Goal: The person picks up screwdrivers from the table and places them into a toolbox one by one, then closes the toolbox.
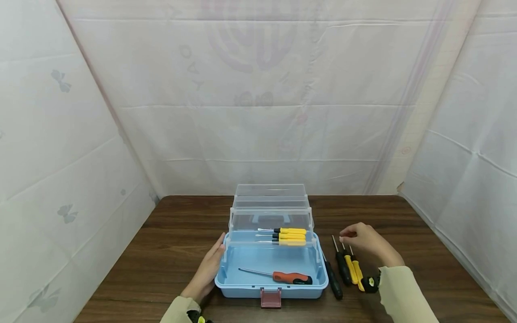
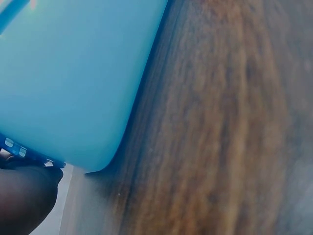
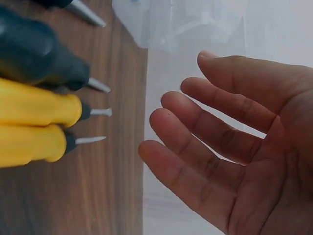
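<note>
A light blue toolbox [image 1: 238, 291] stands with its clear lid [image 1: 270, 190] raised. My left hand [image 1: 210, 269] rests along its left wall, fingers extended; in the left wrist view a fingertip [image 2: 29, 196] touches near the rim. Inside, an orange-and-black screwdriver [image 1: 288, 277] lies toward the front, and three yellow-and-black screwdrivers [image 1: 291, 236] lie at the back. With spread, loosely bent fingers, my right hand [image 1: 369, 242] hovers near the tips of the screwdrivers on the table. These are two yellow-handled screwdrivers [image 3: 34, 110] beside a black-handled screwdriver [image 3: 39, 54]. Nothing is in that hand.
Another black-handled screwdriver [image 1: 333, 280] lies against the toolbox's right side. A pink latch [image 1: 270, 298] hangs at the toolbox's front. The dark wooden table [image 1: 161, 251] is bordered by white sheeting [image 1: 194, 134] at the back and both sides.
</note>
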### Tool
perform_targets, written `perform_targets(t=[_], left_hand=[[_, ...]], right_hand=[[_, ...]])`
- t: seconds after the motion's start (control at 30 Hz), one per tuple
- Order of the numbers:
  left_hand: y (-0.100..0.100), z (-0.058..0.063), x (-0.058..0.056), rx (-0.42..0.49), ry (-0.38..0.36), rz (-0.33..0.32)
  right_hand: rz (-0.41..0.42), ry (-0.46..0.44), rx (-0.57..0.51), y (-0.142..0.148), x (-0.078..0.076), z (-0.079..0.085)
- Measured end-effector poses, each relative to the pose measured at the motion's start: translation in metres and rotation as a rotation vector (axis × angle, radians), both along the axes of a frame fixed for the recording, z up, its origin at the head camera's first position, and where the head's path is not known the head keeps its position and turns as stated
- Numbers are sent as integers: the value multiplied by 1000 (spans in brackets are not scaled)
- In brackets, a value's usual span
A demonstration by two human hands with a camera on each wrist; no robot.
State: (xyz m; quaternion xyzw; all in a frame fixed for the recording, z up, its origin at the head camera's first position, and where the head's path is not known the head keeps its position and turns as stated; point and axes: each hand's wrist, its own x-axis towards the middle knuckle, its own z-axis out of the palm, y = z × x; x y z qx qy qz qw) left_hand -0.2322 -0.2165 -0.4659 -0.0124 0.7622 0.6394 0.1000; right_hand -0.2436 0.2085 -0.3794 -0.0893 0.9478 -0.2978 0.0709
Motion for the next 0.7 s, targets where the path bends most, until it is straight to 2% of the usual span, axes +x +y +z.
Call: perform_targets(t=[0.4, 0.7], left_hand=[[0, 0, 0, 2, 3, 1], [0, -1, 0, 2, 3, 4]], right_hand=[[-100, -128, -71, 13, 11, -14], [-147, -151, -77, 19, 13, -23]])
